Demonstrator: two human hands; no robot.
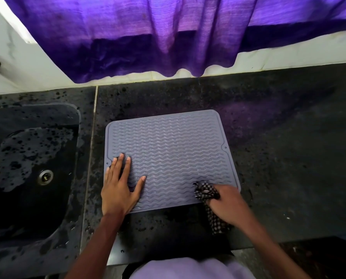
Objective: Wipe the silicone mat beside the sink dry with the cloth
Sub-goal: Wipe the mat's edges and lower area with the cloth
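Sink (33,174): left of mat, apart.
Left hand (118,187): flat, fingers spread, holds nothing, pins mat's near-left corner.
Mat (168,154): flat on counter; unwiped ribs run up-left from cloth.
Cloth (205,191): bunched at mat's near-right corner.
Right hand (226,204): fingers closed round cloth; likely sweeps leftward.

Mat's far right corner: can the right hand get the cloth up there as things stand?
Probably yes. The right hand holds the cloth at the mat's near right corner, and nothing lies on the mat between there and the far corner.

Matt ridged silicone mat (168,156); checked woven cloth (205,191)
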